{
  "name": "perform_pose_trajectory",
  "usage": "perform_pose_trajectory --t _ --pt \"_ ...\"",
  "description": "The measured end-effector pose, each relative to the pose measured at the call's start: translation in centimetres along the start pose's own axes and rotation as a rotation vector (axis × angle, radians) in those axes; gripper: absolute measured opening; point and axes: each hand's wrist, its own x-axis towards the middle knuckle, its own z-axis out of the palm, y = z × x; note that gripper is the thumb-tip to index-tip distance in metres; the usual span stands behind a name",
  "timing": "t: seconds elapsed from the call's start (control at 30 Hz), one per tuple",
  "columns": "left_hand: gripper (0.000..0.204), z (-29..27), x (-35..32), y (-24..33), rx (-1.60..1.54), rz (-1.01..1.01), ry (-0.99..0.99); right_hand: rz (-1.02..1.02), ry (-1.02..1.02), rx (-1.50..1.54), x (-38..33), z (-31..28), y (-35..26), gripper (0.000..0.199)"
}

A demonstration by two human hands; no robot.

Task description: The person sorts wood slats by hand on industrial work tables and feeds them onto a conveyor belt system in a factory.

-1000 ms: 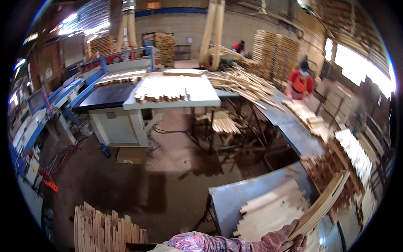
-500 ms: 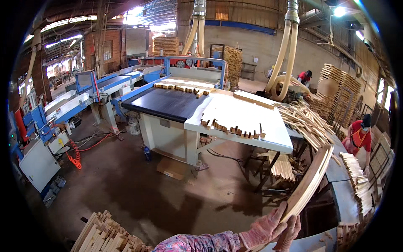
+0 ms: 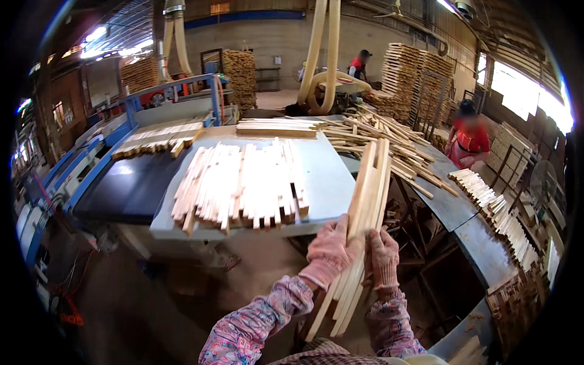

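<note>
A bundle of long pale wood strips [image 3: 367,198] slants up and away in front of me, its far end over the edge of the loose heap. My left hand [image 3: 330,250], in a pinkish work glove, grips the bundle from the left at mid-length. On the opposite side, my gloved right hand [image 3: 384,259] is closed around it; part of its fingers is hidden by the wood. The near ends of the strips hang uneven between my forearms. Left of the bundle, a row of wood strips [image 3: 240,182] lies side by side on the pale machine table [image 3: 331,182].
A dark conveyor belt [image 3: 125,188] adjoins the table, with more strips [image 3: 159,137] at its far end. Behind the bundle is a heap of loose strips [image 3: 389,143]. A grey bench [image 3: 486,240] runs along the right, near a person in red [image 3: 471,140].
My view has swung to the right and closer to the table. The bundle now shows nearer the middle, with both hands still on it and both forearms visible.
</note>
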Motion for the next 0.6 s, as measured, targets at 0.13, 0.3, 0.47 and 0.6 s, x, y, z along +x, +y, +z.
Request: perform_pose_trajectory --t 0.13,0.3,0.47,0.6 --pt "0.079 -0.4 13.7 -5.3 -0.041 -0.113 -0.101 -0.083 -0.112 -0.144 11.8 5.0 -3.1 0.040" --pt "0.072 -1.4 26.6 -7.8 0.011 -0.436 -0.259 0.016 -0.292 -0.439 26.9 10.6 -0.8 0.044" --pt "0.069 -0.4 33.8 -11.2 0.082 -0.441 -0.341 -0.035 -0.599 -0.812 37.3 15.8 5.0 0.039" --pt "0.072 -2.6 34.5 -15.5 -0.051 -0.211 -0.557 -0.161 -0.559 -1.238 38.7 21.6 11.0 0.047"
